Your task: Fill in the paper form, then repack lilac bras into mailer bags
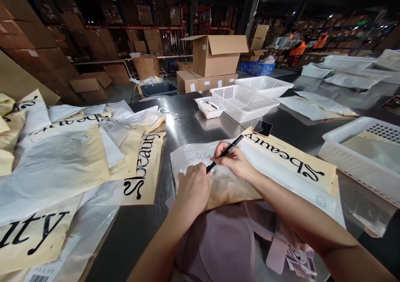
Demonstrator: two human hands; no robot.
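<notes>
A black marker pen [227,149] slants between my two hands, gripped by my right hand [230,159] with closed fingers. My left hand [195,184] is curled, its fingertips at the pen's lower end; whether they pinch a cap there is hidden. Both hands are above a white and cream plastic mailing bag [226,186], which bears handwritten marks near its far edge. Below the bag lies mauve fabric [218,240] with a tag [276,255]. To the right is a flat mailing bag [290,157] printed "Sbeauty", and a phone [263,128] rests at its far edge.
Filled mailing bags [78,161] are heaped on the left of the dark metal table [146,228]. White perforated baskets [243,103] and a small tray [210,108] stand ahead, with another basket [359,161] at right. Cardboard boxes [215,61] rise behind; people in orange vests [298,48] are far off.
</notes>
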